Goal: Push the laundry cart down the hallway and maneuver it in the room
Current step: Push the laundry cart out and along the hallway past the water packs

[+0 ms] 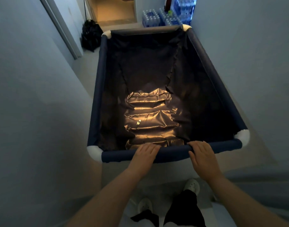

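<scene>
The laundry cart point(97, 89) fills the middle of the view: a deep bin of dark navy fabric on a padded rail with white corner joints. Nothing lies inside except a patch of warm light on its wrinkled floor. My left hand point(145, 153) grips the near rail point(117, 157) left of its middle, fingers curled over the top. My right hand point(201, 154) grips the same rail further right. Both forearms reach forward from the bottom of the view.
Pale walls run close along both sides of the cart in a narrow, dim hallway. A black bag point(90, 36) sits on the floor at the far left by a door frame. Stacked packs of water bottles point(161, 18) stand ahead right. A lit doorway point(116, 10) opens straight ahead.
</scene>
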Motion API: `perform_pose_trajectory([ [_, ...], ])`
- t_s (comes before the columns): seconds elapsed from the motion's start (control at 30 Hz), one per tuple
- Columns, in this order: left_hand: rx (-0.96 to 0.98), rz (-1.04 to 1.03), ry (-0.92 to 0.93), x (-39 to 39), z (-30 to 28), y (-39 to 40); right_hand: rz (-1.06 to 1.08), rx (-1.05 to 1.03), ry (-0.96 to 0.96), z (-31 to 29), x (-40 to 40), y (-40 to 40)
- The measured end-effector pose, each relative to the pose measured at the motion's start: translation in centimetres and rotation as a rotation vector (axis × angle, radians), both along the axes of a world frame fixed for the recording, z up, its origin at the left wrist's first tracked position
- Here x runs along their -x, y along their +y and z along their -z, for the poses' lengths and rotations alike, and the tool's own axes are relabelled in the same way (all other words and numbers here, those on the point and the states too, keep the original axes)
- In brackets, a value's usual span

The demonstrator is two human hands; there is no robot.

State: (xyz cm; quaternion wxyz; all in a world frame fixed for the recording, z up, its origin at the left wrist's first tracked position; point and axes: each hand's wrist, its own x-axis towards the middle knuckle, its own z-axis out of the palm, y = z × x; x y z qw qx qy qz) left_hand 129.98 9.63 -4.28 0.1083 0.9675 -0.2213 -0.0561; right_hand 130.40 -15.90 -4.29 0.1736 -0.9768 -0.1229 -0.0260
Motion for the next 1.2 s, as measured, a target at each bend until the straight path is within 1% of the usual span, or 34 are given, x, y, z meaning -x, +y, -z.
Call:
perform_pose_trajectory([
  [0.17,-0.052,0.076,-0.023,-0.4,-0.1,2.3,0.028,-0.018,-0.011,0.2,2.6,1.9],
  [0.27,-0.100,0.080,-0.041,-1.1,-0.1,3.5,0.036,0.003,0.005,0.4,3.5,3.0],
  [0.53,-0.124,0.093,-0.051,-4.3,-0.7,5.7,0.091,0.009,0.048,0.7,3.6,6.5],
  [0.67,-0.148,0.060,-0.043,-6.6,-0.8,5.3,0.142,0.016,0.114,0.2,1.8,7.5],
  [0.83,-0.184,0.076,-0.037,-10.9,-1.0,4.1,0.166,0.001,0.154,-0.1,-1.9,7.1],
  [1.2,-0.189,0.103,-0.026,-19.1,-1.0,0.7,0.176,-0.052,0.189,-0.4,-9.9,3.7],
])
